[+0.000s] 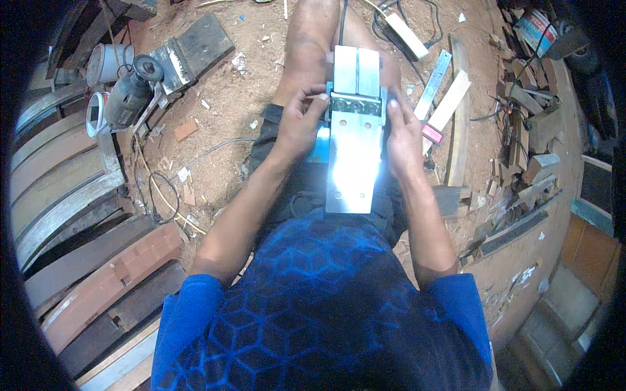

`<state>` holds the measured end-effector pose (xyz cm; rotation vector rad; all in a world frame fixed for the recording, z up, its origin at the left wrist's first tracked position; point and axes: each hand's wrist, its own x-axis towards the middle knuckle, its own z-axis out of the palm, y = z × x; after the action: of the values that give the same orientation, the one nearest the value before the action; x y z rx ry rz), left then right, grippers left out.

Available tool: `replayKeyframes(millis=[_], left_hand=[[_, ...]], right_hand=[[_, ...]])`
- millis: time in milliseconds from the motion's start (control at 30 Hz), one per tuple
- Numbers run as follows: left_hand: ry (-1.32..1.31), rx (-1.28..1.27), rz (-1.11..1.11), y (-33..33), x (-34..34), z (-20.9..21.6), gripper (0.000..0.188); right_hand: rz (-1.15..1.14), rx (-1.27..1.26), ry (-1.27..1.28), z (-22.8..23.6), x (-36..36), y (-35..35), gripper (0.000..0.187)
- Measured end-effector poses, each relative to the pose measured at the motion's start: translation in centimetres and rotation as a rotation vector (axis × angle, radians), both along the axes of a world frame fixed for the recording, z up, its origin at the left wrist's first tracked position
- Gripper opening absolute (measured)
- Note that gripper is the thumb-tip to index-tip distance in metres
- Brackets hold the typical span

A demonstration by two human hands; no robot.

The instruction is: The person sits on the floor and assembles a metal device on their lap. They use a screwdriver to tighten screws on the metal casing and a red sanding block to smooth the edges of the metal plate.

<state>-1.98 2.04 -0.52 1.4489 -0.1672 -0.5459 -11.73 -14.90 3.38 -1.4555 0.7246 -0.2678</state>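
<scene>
An electric hand planer (353,159) lies sole up over my lap, its bright metal plate catching the light. Its cutter drum (356,104), with a row of bolts, shows in the gap between the long plate and the shorter grooved plate. A bit of blue body (319,146) peeks out at the left. My left hand (302,124) is closed at the planer's left side, thumb and fingers at the drum's end. On the opposite side, my right hand (403,133) grips the edge beside the drum, its fingertips partly hidden.
An angle grinder (130,94) rests at the left by white buckets (109,64). Curved wooden pieces (117,270) are stacked at lower left. To the right lie a steel ruler (433,85), a wood strip (450,104) and a long board (459,124). Offcuts and cables litter the sawdust-covered ground.
</scene>
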Motion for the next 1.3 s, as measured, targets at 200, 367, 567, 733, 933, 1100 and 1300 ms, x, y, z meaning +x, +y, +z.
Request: replayKeyframes(millis=[200, 367, 567, 733, 933, 1100, 1300], left_hand=[[-0.074, 0.069, -0.028, 0.4, 0.1, -1.7, 0.035], [-0.031, 0.086, -0.028, 0.6, -0.5, -1.1, 0.042], [0.016, 0.097, -0.018, 0.4, -0.6, -0.2, 0.044], [0.072, 0.104, -0.018, 0.3, -0.6, 0.3, 0.043], [0.047, 0.061, -0.036, 0.4, -0.4, -0.1, 0.042], [0.030, 0.037, -0.032, 0.5, -0.4, -0.3, 0.041], [-0.035, 0.178, -0.044, 0.3, -0.7, 0.1, 0.040]], right_hand=[[-0.030, 0.040, -0.188, -4.3, -1.8, 0.3, 0.049], [-0.062, 0.200, -0.256, -4.6, -1.5, 0.7, 0.050], [-0.067, 0.261, -0.270, -4.3, -1.5, 0.8, 0.051], [-0.085, 0.240, -0.285, -4.8, -1.6, 0.7, 0.052], [-0.098, 0.247, -0.240, -4.7, -1.3, 0.7, 0.051], [-0.087, 0.249, -0.258, -4.8, -1.3, 0.8, 0.051], [-0.072, 0.086, -0.122, -6.5, -2.0, -0.7, 0.047]])
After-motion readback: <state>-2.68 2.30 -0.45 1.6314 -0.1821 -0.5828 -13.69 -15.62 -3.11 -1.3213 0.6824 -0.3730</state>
